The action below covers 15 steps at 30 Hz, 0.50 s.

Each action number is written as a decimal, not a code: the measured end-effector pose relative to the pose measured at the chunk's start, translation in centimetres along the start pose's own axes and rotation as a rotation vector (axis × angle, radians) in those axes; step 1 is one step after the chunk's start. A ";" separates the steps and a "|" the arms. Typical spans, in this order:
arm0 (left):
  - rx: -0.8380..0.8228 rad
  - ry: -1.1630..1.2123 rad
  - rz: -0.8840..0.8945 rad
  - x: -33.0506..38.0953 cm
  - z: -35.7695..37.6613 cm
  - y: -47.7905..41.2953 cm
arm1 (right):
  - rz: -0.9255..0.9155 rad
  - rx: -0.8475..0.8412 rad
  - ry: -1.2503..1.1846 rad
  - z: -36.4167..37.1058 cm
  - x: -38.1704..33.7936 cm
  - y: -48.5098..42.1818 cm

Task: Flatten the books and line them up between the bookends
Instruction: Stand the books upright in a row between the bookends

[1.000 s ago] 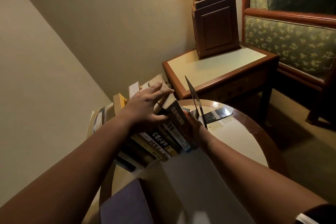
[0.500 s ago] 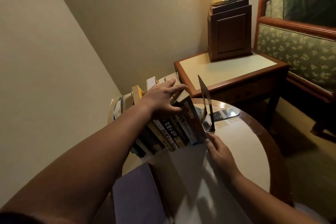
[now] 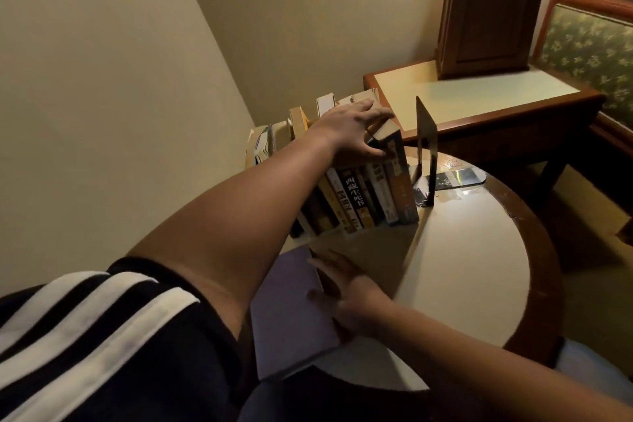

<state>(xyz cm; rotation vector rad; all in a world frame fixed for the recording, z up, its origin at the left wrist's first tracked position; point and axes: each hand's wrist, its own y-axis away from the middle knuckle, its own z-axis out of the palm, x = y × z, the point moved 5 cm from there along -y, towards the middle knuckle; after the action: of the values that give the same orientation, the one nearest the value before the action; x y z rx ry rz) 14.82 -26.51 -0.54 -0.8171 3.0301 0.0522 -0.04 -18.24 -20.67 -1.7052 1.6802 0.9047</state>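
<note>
A row of several books (image 3: 370, 195) stands on the round table (image 3: 479, 277), spines toward me, leaning slightly left. My left hand (image 3: 352, 134) presses on the top of the rightmost books and holds them. A dark metal bookend (image 3: 425, 147) stands upright just right of the row, a small gap apart. A second bookend is hidden at the far left end. A purple book (image 3: 291, 315) lies flat at the table's near edge. My right hand (image 3: 346, 295) rests on its right edge with fingers spread; I cannot tell whether it grips it.
A square wooden side table (image 3: 479, 92) with a dark wooden box (image 3: 493, 10) stands behind the round table. A green patterned armchair (image 3: 589, 41) is at the right. A beige wall runs close along the left.
My right hand drew back from the bookend's base to the purple book near me. The rightmost book now stands more upright. My left hand stays on the books' tops.
</note>
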 end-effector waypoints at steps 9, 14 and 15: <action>0.025 -0.019 -0.010 0.0 0.2 0.3 | 0.109 -0.232 0.114 1.1 -0.7 -0.9; 0.025 -0.024 -0.014 0.1 0.1 0.5 | 0.085 -0.143 0.046 -1.2 0.3 0.7; 0.026 -0.021 -0.015 0.2 0.0 0.5 | 0.081 -0.132 0.051 -1.7 0.6 1.2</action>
<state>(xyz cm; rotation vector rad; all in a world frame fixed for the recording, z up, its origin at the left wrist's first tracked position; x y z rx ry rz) 14.40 -26.17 -0.56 -0.8319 2.9986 0.0212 -1.10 -20.03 -20.06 -1.7708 1.7690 1.0379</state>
